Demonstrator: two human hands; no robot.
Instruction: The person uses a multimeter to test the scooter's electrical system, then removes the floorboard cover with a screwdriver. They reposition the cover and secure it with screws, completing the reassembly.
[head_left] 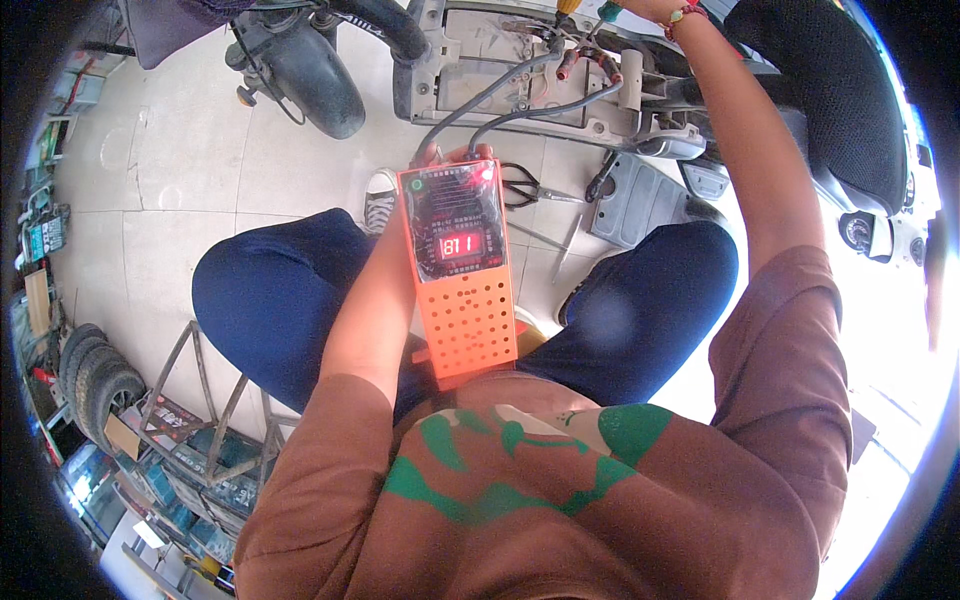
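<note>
My left hand (455, 154) is wrapped round an orange tester box (467, 325) from behind, its fingers showing at the far end. The box has a perforated lower half, a dark panel with a lit red digital display, and small green and red lights. Two grey cables (500, 92) run from its far end to a pair of clamps with red handles (607, 68) over the open compartment of a scooter body (500, 85). At the top edge my right hand (650, 8), partly cut off, is closed at a green-handled tool (608, 12). A yellow handle (568, 6) stands beside it.
Black-handled scissors (530, 188) and a grey cover panel (635, 205) lie on the tiled floor beyond my knees. A black wheel with its fender (325, 95) stands far left. Tyres (100, 385) and a metal frame (190, 400) are at the left. A black seat (850, 100) is at the right.
</note>
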